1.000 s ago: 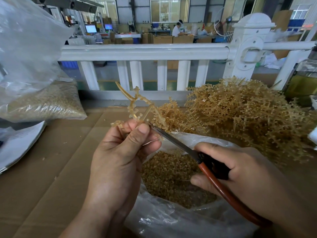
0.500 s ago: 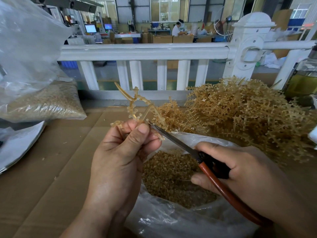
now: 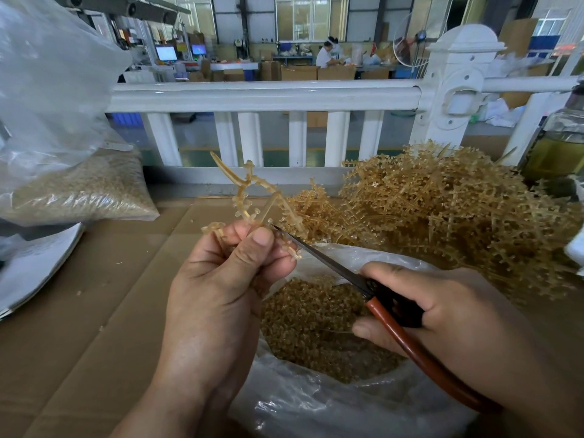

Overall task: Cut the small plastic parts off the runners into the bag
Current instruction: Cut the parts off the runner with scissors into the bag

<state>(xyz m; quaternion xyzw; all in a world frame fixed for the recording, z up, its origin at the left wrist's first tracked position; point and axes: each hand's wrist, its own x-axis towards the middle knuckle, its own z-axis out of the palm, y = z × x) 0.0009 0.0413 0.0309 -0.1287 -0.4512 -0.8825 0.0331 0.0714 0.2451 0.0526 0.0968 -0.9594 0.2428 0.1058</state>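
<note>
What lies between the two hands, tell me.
In the head view, the scissors' blade runs from the right hand to the runner in the left hand, above the open bag.

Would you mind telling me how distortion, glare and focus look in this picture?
Head view: the wide lens makes the railing lean at the right; light is soft and even, with small glints on the bag; the left hand, runner, scissors and right hand are sharp, the far workshop slightly softer.

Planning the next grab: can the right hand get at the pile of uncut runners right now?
Probably not to grab: the right hand grips the scissors. The pile lies just beyond it, with nothing between.
</note>
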